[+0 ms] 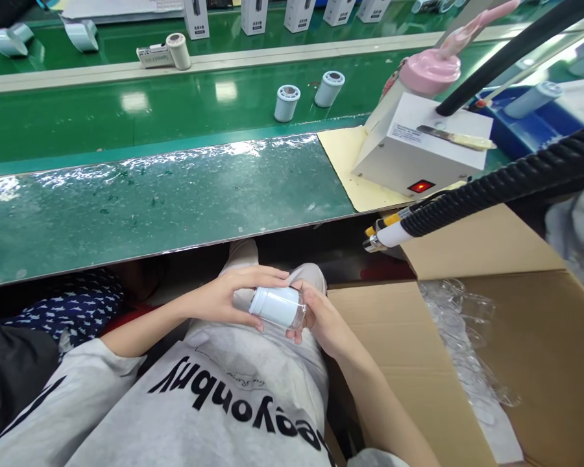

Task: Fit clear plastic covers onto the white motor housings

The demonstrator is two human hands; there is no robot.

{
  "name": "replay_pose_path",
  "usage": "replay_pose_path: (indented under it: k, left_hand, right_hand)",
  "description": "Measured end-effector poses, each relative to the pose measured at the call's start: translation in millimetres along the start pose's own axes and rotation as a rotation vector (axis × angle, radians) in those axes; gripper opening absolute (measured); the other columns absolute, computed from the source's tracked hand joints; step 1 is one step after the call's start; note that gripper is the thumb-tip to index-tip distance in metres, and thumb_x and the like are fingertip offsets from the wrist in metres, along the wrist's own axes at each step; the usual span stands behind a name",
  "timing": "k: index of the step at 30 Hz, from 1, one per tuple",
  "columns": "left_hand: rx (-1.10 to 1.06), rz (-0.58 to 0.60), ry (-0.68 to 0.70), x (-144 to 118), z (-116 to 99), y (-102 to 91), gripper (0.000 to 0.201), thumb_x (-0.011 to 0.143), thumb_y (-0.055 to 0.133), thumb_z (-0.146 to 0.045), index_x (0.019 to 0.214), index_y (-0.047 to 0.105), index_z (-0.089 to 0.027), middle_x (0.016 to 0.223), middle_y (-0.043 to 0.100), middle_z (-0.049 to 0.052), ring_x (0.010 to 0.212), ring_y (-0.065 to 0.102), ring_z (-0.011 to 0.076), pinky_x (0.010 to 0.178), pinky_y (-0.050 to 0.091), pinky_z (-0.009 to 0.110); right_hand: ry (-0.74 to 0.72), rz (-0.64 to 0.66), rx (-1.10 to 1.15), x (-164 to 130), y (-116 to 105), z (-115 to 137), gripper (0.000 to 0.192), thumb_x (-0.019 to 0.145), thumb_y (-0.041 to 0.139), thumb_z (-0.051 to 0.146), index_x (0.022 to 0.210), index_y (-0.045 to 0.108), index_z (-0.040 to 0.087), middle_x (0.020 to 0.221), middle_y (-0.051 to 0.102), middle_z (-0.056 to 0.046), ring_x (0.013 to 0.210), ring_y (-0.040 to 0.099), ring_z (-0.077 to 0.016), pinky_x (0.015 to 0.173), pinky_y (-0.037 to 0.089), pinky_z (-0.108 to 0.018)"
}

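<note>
Head view: cylinder lies on its side over the lap, below the bench edge, held between both hands. Its long axis runs roughly left to right, tilted slightly down toward the right. The white end points left; a clear cap sits on the right end.

Left hand wraps over the white end from above and behind, fingers curled closed on the body, thumb beneath. Right hand closes on the capped end, fingertips touching the clear part. Both hands are in contact; neither is nearer than the other.

Open carton stands just to the right, lined with clear plastic pieces. Two similar cylinders stand upright on the green belt, well apart from the hands. A white box with a lit red switch sits at the right of the bench.
</note>
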State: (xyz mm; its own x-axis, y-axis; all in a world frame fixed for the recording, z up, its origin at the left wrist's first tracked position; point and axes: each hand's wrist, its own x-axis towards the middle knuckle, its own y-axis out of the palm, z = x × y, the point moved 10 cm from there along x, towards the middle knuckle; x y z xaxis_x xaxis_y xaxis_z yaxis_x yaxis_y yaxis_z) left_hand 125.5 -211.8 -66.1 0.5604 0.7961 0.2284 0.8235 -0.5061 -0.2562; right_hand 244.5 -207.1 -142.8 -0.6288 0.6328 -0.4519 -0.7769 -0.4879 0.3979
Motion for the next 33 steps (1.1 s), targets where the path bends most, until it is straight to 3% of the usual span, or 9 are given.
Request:
replay_pose_path:
  k: [10, 15, 17, 19, 20, 22, 25, 28, 33]
  left_hand:
    - [0.006, -0.001, -0.019, 0.3, 3.6, -0.7, 0.065, 0.083, 0.082, -0.034, 0.144, 0.058, -0.034, 0.151, 0.056, 0.012, 0.137, 0.057, 0.0317, 0.115, 0.046, 0.05]
    - [0.018, -0.021, -0.034, 1.9, -4.6, -0.4, 0.059, 0.085, 0.079, -0.03, 0.141, 0.06, -0.03, 0.14, 0.063, 0.013, 0.13, 0.061, 0.0299, 0.11, 0.049, 0.047]
    - [-0.008, -0.039, -0.086, 1.1, -3.1, -0.9, 0.062, 0.085, 0.08, -0.032, 0.143, 0.058, -0.029, 0.138, 0.064, 0.012, 0.127, 0.062, 0.029, 0.105, 0.052, 0.043]
    - [-0.064, -0.054, -0.171, -1.0, 2.3, -0.7, 0.063, 0.085, 0.08, -0.035, 0.143, 0.057, -0.028, 0.135, 0.065, 0.012, 0.122, 0.064, 0.0279, 0.098, 0.056, 0.038]
    - [-0.1, -0.062, -0.213, -2.3, 5.2, -0.3, 0.062, 0.085, 0.079, -0.037, 0.143, 0.057, -0.027, 0.133, 0.065, 0.011, 0.119, 0.065, 0.0271, 0.093, 0.057, 0.036]
    - [-0.165, -0.081, -0.286, -5.0, 10.8, 0.5, 0.062, 0.085, 0.079, -0.041, 0.142, 0.058, -0.026, 0.13, 0.066, 0.011, 0.111, 0.067, 0.0251, 0.086, 0.058, 0.033]
    - [-0.21, -0.102, -0.38, -8.7, 19.4, 0.8, 0.066, 0.084, 0.078, -0.047, 0.142, 0.057, -0.024, 0.126, 0.066, 0.011, 0.1, 0.068, 0.0213, 0.079, 0.058, 0.03]
    - [-0.203, -0.068, -0.407, -9.5, 22.9, 1.7, 0.071, 0.084, 0.078, -0.05, 0.147, 0.054, -0.027, 0.132, 0.066, 0.011, 0.098, 0.069, 0.021, 0.08, 0.059, 0.031]
    - [-0.097, 0.066, -0.221, -5.7, 7.0, 4.6, 0.08, 0.084, 0.082, -0.037, 0.155, 0.046, -0.034, 0.156, 0.053, 0.011, 0.141, 0.053, 0.0319, 0.113, 0.049, 0.043]
  right_hand:
    - [0.192, 0.091, 0.109, -0.5, 17.9, -12.9, 0.066, 0.074, 0.062, 0.087, 0.084, 0.055, 0.022, 0.055, 0.067, -0.001, 0.033, 0.05, -0.0096, 0.028, 0.03, -0.016]
    - [0.232, 0.171, 0.066, -4.3, 21.6, -19.8, 0.076, 0.077, 0.049, 0.093, 0.09, 0.06, 0.019, 0.058, 0.066, -0.003, 0.039, 0.057, -0.0124, 0.032, 0.039, -0.018]
    - [0.1, 0.143, -0.02, -4.1, 15.0, -11.5, 0.078, 0.08, 0.043, 0.094, 0.1, 0.061, 0.02, 0.068, 0.07, -0.005, 0.048, 0.065, -0.0162, 0.04, 0.051, -0.023]
    - [-0.195, 0.037, -0.188, -7.2, 1.9, 12.9, 0.078, 0.081, 0.049, 0.091, 0.118, 0.059, 0.023, 0.101, 0.076, -0.012, 0.079, 0.076, -0.0233, 0.064, 0.065, -0.033]
    - [-0.372, -0.019, -0.314, -13.2, -2.2, 27.9, 0.078, 0.08, 0.057, 0.087, 0.127, 0.056, 0.025, 0.123, 0.071, -0.016, 0.101, 0.075, -0.0279, 0.082, 0.065, -0.041]
    - [-0.688, -0.076, -0.609, -30.3, 1.3, 50.5, 0.07, 0.082, 0.075, 0.067, 0.137, 0.054, 0.03, 0.152, 0.054, -0.016, 0.134, 0.059, -0.034, 0.108, 0.053, -0.054]
    - [-0.923, -0.037, -0.906, -46.3, 15.9, 58.1, 0.038, 0.093, 0.072, 0.026, 0.129, 0.065, 0.036, 0.148, 0.06, -0.008, 0.138, 0.056, -0.0323, 0.113, 0.049, -0.059]
    - [-0.849, -0.033, -0.852, -42.3, 10.9, 56.0, 0.039, 0.093, 0.073, 0.028, 0.132, 0.068, 0.034, 0.143, 0.065, -0.009, 0.132, 0.062, -0.032, 0.109, 0.054, -0.055]
    - [-0.494, -0.04, -0.431, -23.4, -6.5, 32.0, 0.06, 0.084, 0.077, 0.062, 0.135, 0.068, 0.031, 0.13, 0.073, -0.011, 0.108, 0.075, -0.0293, 0.085, 0.067, -0.039]
